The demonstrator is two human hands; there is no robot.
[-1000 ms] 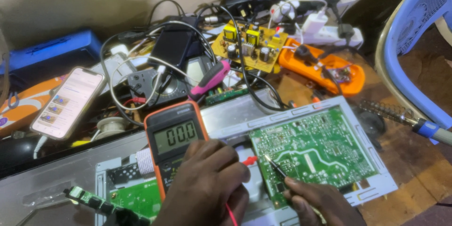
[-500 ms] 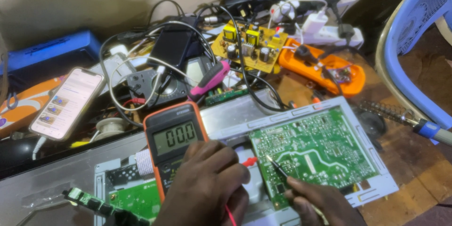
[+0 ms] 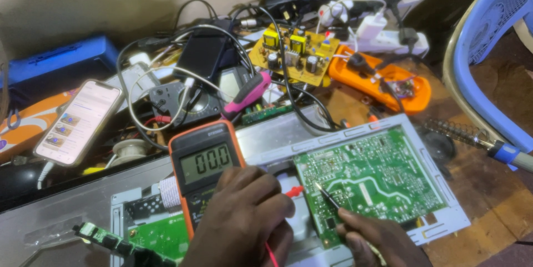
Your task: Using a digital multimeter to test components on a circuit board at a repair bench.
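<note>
While left hand point(image 3: 244, 217) hides multimeter point(image 3: 205, 161) dial.

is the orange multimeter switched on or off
On. The multimeter has lit digits showing on its grey display, just above the left hand resting on it.

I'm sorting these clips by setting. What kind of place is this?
Most likely an electronics repair bench. A hand rests on an orange multimeter, another hand holds a probe to a green circuit board, and a soldering iron lies among tangled cables and spare boards.
</note>
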